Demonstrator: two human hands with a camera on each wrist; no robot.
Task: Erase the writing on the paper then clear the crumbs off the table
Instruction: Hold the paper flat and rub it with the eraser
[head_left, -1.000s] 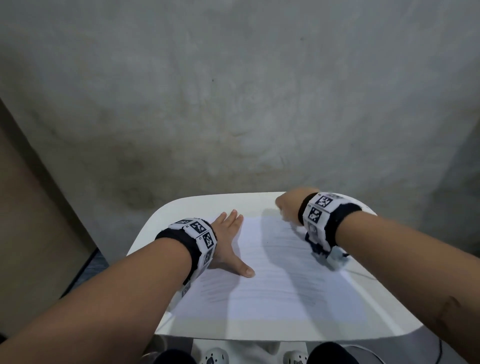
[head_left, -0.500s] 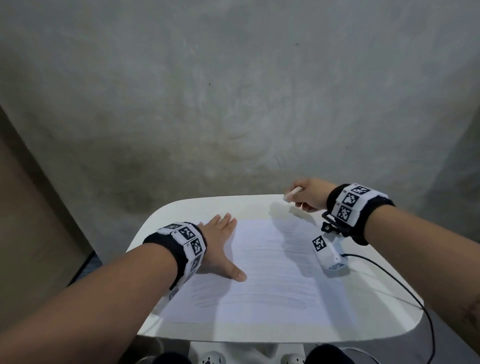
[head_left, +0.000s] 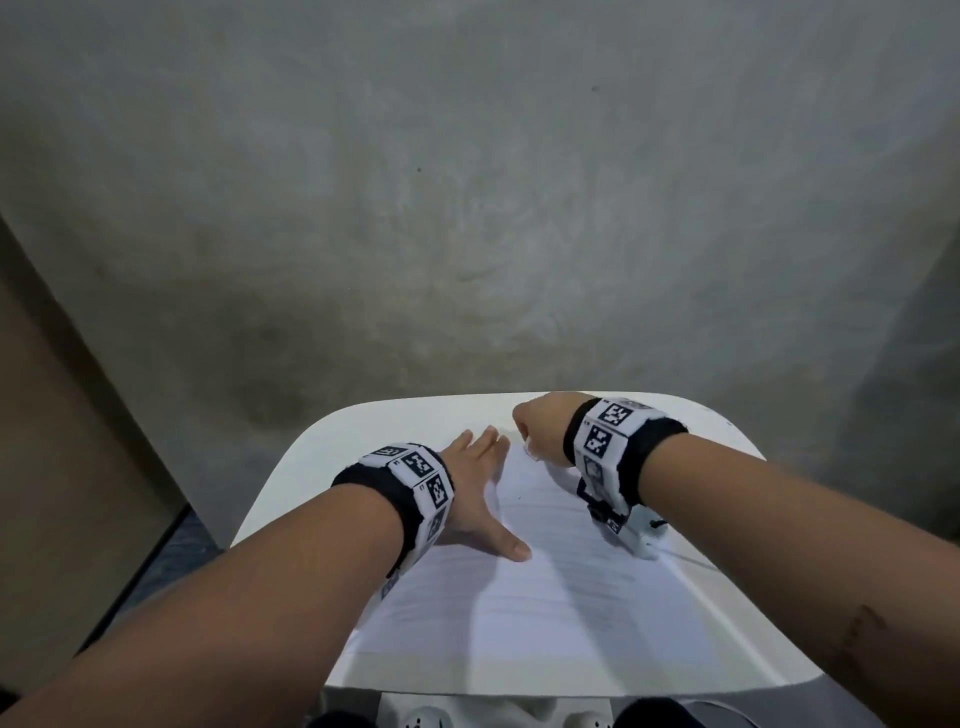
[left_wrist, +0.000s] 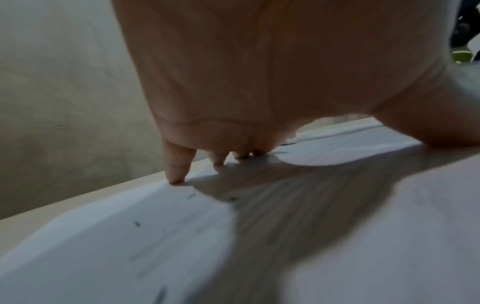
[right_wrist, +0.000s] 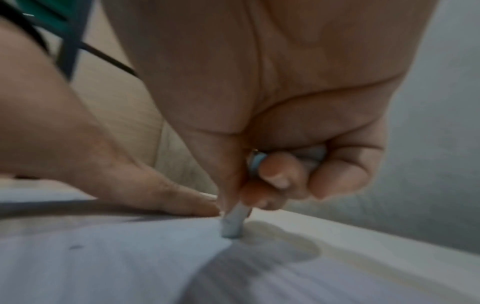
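Observation:
A white sheet of paper with faint pencil lines lies on the small white table. My left hand lies flat on the paper's left part, fingers straight and thumb spread. My right hand is curled around a slim white eraser stick, whose tip presses on the paper near its far edge. Small dark crumbs are scattered on the paper by the left fingers.
A grey concrete wall rises right behind the table. A brown panel stands at the left. The table's rounded edges drop off on all sides. A thin cable trails on the table at the right.
My right hand, lifted off past the far edge half a second ago, has come back down and set the eraser on the paper's far edge. The left hand has stayed in place.

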